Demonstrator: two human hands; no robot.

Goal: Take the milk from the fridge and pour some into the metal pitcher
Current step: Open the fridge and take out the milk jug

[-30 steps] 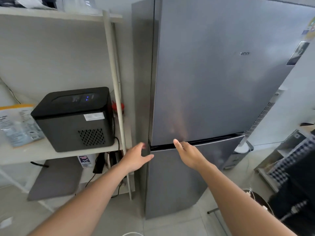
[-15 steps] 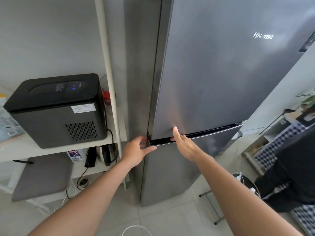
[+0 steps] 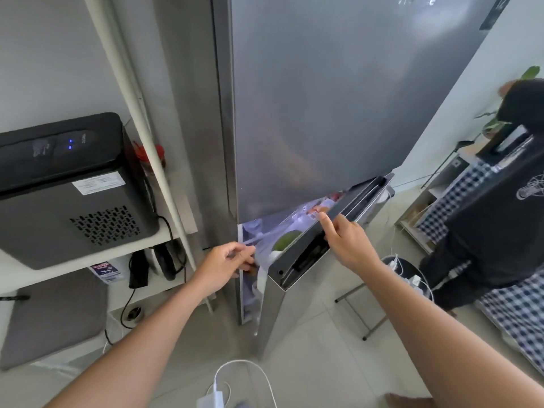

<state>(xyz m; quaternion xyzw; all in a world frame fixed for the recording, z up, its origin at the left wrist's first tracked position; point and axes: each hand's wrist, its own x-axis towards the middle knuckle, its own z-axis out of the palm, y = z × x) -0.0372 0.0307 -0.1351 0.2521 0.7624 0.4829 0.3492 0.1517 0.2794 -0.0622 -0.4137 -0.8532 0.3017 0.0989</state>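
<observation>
Head view: right hand (image 3: 344, 242) grip holds lower fridge door (image 3: 306, 254); left hand (image 3: 226, 260) loosely curled, empty.

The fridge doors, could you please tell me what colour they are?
Silver-grey fridge doors, seen in the head view.

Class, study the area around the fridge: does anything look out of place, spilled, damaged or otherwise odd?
Nothing is spilled or broken. The lower fridge door is partly open, pulled by the right hand, as the task needs. One oddity: a white charger and cable lie loose on the floor before the fridge, a possible trip hazard.
</observation>
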